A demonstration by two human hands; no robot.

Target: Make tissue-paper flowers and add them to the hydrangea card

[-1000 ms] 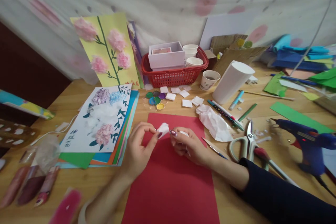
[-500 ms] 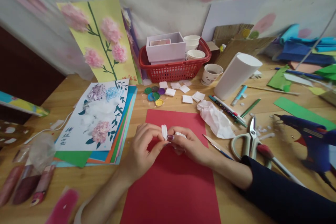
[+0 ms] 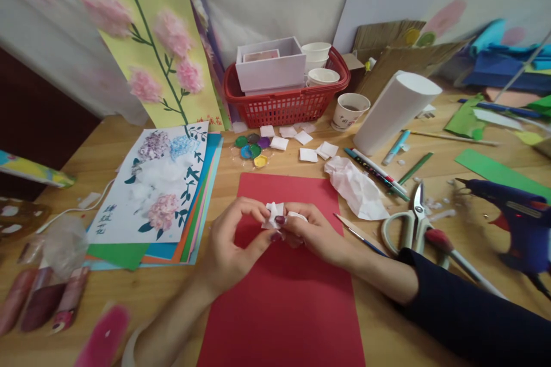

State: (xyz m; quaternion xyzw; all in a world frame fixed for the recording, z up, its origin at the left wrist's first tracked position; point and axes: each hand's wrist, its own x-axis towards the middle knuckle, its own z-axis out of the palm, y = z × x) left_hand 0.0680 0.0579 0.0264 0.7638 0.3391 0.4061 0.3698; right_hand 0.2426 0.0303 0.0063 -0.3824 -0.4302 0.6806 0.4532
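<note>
Over a red sheet of paper (image 3: 293, 309), both hands meet at a small piece of white tissue paper (image 3: 272, 215). Its top edge is fanned out in points. My left hand (image 3: 239, 241) is closed on the tissue's left side, with thumb and fingertips on it. My right hand (image 3: 310, 232) pinches it from the right, thumb on the near face. Another bit of white shows between the right hand's curled fingers, partly hidden. Folded white tissue squares (image 3: 309, 155) lie beyond the red sheet, and a crumpled tissue (image 3: 356, 186) rests at its far right corner.
Scissors (image 3: 414, 218), a paintbrush (image 3: 361, 234) and a blue glue gun (image 3: 516, 212) lie to the right. A paper roll (image 3: 394, 114), a cup (image 3: 349, 112) and a red basket (image 3: 284, 109) stand behind. Flower artwork (image 3: 124, 206) tops coloured papers at left.
Between my fingers the tissue has gone from a narrow, pleated upright tuft to a wider, spread shape. Both hands stay in nearly the same place; the camera view has shifted slightly.
</note>
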